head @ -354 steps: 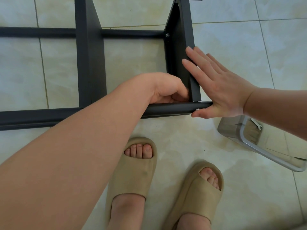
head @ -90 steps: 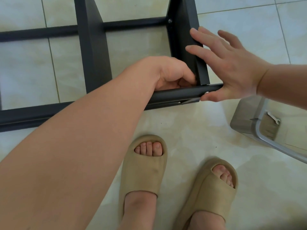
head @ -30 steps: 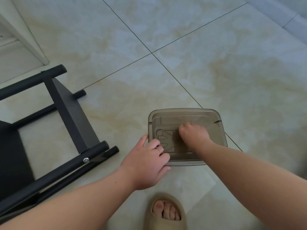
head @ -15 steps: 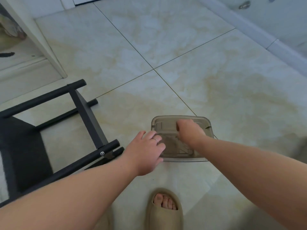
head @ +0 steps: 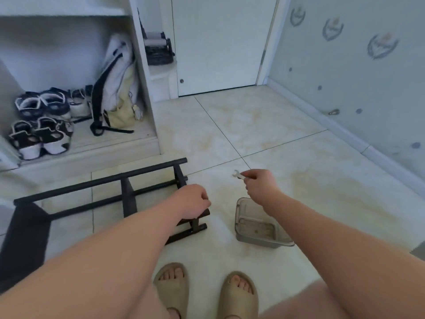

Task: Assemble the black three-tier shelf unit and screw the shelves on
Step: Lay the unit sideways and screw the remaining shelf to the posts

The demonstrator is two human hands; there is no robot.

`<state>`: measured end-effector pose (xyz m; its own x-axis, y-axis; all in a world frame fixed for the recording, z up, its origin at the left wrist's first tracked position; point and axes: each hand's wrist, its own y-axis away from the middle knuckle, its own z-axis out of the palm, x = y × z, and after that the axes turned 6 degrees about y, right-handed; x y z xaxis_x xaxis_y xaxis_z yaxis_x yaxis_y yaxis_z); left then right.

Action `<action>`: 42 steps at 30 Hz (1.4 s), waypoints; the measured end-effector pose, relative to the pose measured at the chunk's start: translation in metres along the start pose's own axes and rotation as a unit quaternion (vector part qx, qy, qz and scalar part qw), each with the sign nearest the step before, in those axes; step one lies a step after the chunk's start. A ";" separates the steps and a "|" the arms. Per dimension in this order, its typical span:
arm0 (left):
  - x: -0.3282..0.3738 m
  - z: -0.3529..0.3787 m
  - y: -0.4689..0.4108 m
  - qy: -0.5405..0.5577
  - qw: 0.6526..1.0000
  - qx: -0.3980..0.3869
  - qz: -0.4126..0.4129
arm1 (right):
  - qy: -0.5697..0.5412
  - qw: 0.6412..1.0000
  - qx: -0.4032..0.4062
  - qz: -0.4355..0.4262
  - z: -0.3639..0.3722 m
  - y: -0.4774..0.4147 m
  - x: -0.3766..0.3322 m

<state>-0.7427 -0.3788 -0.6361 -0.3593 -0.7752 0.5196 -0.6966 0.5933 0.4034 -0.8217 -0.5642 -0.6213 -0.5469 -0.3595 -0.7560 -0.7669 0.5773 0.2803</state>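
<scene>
The black shelf frame (head: 103, 181) lies on its side on the tiled floor, left of centre, with a black panel (head: 23, 238) at its left end. My left hand (head: 192, 201) curls over the near right end of the frame and grips it there. My right hand (head: 259, 185) is raised above the floor to the right and pinches a small silver wrench (head: 238, 174) by one end, its open jaw pointing left. Below that hand stands a clear grey plastic box (head: 257, 229); its contents are too blurred to tell.
My feet in beige slippers (head: 171, 288) stand at the bottom centre. A white cabinet niche (head: 142, 88) at the back left holds several shoes and a backpack. A white door closes the back, and a pale wall (head: 345, 77) runs along the right.
My right hand has come up out of the box with the wrench. My left hand has left the box and taken the frame's end. The view has tilted up to show the room.
</scene>
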 end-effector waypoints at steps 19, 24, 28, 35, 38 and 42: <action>-0.022 -0.053 0.134 0.234 0.962 0.140 0.027 | -0.176 0.980 -0.084 -0.045 0.050 0.124 -0.071; -0.033 -0.059 0.127 0.208 0.967 0.143 0.030 | -0.116 0.985 -0.118 -0.048 0.063 0.117 -0.066; -0.041 -0.064 0.113 0.146 0.979 0.133 0.043 | -0.124 0.979 -0.153 -0.043 0.070 0.101 -0.066; -0.056 -0.057 0.070 0.099 0.991 0.075 0.040 | 0.004 0.981 -0.175 -0.088 0.081 0.058 -0.060; -0.064 -0.055 0.051 0.107 0.992 0.064 0.032 | 0.077 0.975 -0.181 -0.106 0.091 0.038 -0.055; -0.074 -0.048 0.015 0.077 0.996 0.050 -0.009 | 0.196 0.954 -0.186 -0.132 0.111 0.006 -0.047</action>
<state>-0.6969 -0.3025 -0.6326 -0.2514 -0.7388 0.6253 -0.7634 0.5485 0.3412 -0.7634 -0.4625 -0.6499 -0.3454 -0.7452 -0.5704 -0.9216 0.1546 0.3561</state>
